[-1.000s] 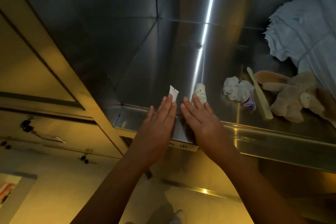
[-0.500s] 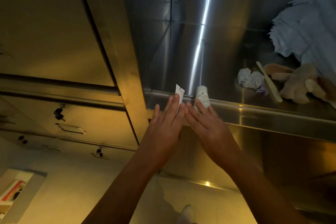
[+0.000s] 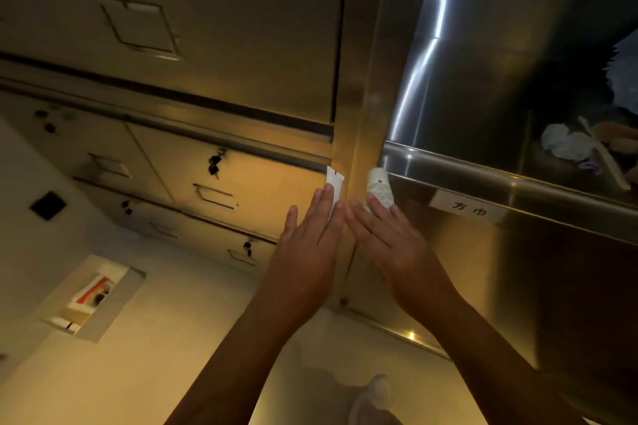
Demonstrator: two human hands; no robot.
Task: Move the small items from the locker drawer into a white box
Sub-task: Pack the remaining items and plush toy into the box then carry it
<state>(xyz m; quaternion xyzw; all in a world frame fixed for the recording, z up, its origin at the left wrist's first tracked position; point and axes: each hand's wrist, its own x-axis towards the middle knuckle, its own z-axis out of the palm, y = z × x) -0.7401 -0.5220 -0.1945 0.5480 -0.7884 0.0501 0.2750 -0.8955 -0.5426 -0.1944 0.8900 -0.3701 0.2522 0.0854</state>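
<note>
Packet (image 3: 335,183) in the left hand (image 3: 303,245): white, flat, crimped at the end. Pokes out past the straight fingers, in the air before the locker (image 3: 207,45) front, just left of the steel post (image 3: 359,97). Grip clamped on it from below, thumb out of sight.

Tube (image 3: 378,188) in the right hand (image 3: 390,245): small, pale, printed, rounded end up. Lies under the first fingers, in front of the rim and face of the drawer (image 3: 483,169), outside it. Grip clamped on the tube likewise, thumb hidden under the palm.

Hands side by side, backs to the camera, forefingers all but touching.

Drawer pulled out at upper right, steel, shiny, with a label (image 3: 469,209) on its front just right of the tube. Inside, toward the far right: crumpled white wad (image 3: 566,145), pale stick (image 3: 604,159) beside it, bluish cloth (image 3: 626,79) at the edge of view. Too dark there to tell more.

Box (image 3: 110,314) on the floor (image 3: 190,321) at lower left, well apart from both hands, open on top. Holds a red-and-white thing (image 3: 91,290) and small items too blurred to name.

Shut drawers (image 3: 241,190) at left, keys (image 3: 214,164) hanging in one lock. Shoe tip (image 3: 374,397) at the bottom edge.
</note>
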